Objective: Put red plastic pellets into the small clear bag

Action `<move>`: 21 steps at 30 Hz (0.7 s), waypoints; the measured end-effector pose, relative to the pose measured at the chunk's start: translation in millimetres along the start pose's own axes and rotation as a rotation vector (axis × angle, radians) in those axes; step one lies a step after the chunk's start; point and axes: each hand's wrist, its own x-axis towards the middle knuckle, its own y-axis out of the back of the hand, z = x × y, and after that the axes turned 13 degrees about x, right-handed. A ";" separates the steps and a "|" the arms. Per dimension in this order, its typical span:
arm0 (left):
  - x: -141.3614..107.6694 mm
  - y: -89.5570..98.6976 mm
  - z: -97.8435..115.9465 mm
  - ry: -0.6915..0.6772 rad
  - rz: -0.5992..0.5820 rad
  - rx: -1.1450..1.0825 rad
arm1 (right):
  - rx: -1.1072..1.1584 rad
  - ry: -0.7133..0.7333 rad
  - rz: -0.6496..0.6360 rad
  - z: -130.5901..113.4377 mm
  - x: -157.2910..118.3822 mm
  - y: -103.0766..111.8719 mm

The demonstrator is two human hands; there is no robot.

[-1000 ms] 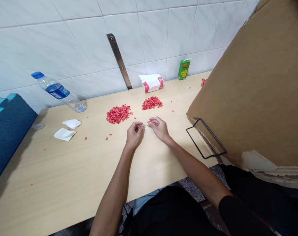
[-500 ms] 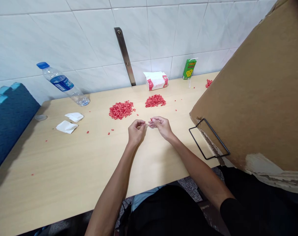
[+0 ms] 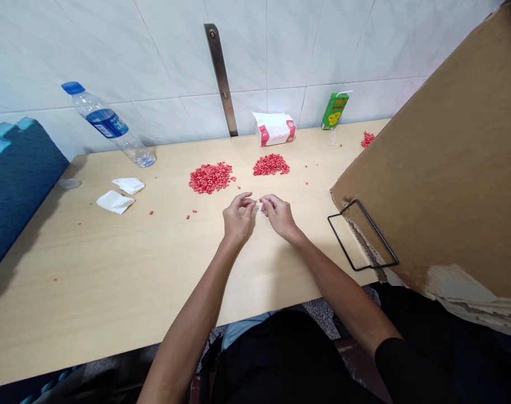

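The left hand and right hand meet above the pale wooden tabletop; their curled fingers close in on a tiny white scrap, though I cannot tell which hand grips it; beyond the scrap lie a heap of red pellets and a second red heap, then a red-and-white tissue packet; left of the scrap are two crumpled white tissues and a clear plastic bottle with a blue cap; right of it stands a broad brown cardboard sheet.
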 end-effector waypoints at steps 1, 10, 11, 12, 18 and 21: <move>-0.7 0.3 1.2 -0.009 -0.003 0.015 | -0.030 0.010 -0.013 -0.9 -1.0 -0.5; -3.0 0.4 7.5 -0.033 -0.013 0.086 | -0.058 0.033 -0.023 0.9 -0.9 0.0; -2.9 0.2 7.2 -0.041 -0.010 0.086 | -0.059 0.034 -0.025 1.2 -1.0 0.1; -2.8 0.0 6.7 -0.050 -0.007 0.084 | -0.061 0.034 -0.026 1.4 -1.1 0.2; -2.4 -2.4 2.6 -0.073 0.005 0.079 | -0.064 0.027 -0.036 0.1 -1.1 0.5; -2.6 -3.0 1.1 -0.086 -0.001 0.065 | -0.081 0.033 -0.046 -0.6 -1.0 0.4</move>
